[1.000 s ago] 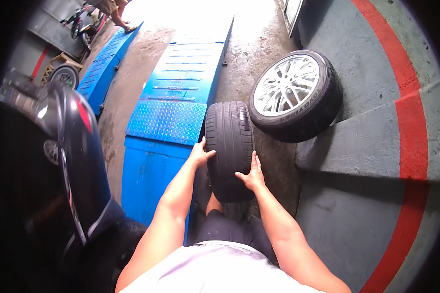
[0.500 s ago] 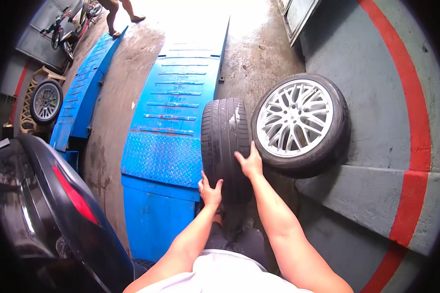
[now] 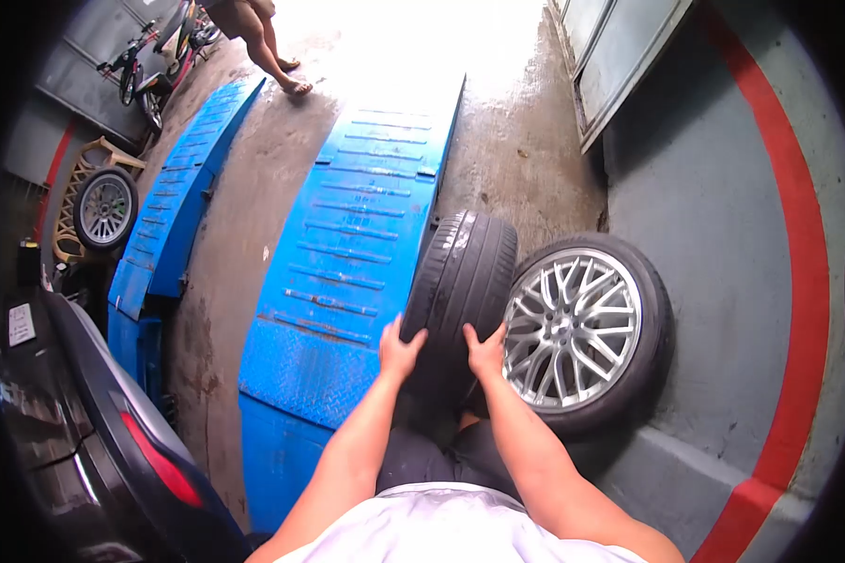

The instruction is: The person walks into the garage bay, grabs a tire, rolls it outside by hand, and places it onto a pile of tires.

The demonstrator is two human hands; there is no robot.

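Observation:
Upright in front of my legs stands a black tire (image 3: 462,277), its tread facing me. My left hand (image 3: 402,351) presses on its left side, thumb on the tread and fingers round the edge. On the opposite edge my right hand (image 3: 485,351) grips it the same way, its fingertips between this tire and a second wheel. That wheel, with a silver multi-spoke rim (image 3: 573,328), leans against the wall to the right, rim facing me. Whether the held tire has a rim inside is hidden.
A blue ramp (image 3: 347,225) runs along the left of the tire, and another blue ramp (image 3: 183,178) lies farther left. A dark car (image 3: 113,441) stands at lower left. Beyond are a wheel (image 3: 105,208) by a chair, motorbikes, and a person's legs (image 3: 263,42). A grey wall (image 3: 714,225) borders the right.
The tire has tilted and turned slightly in my hands, its top now leaning right. My view has shifted, and the other person's legs show more fully.

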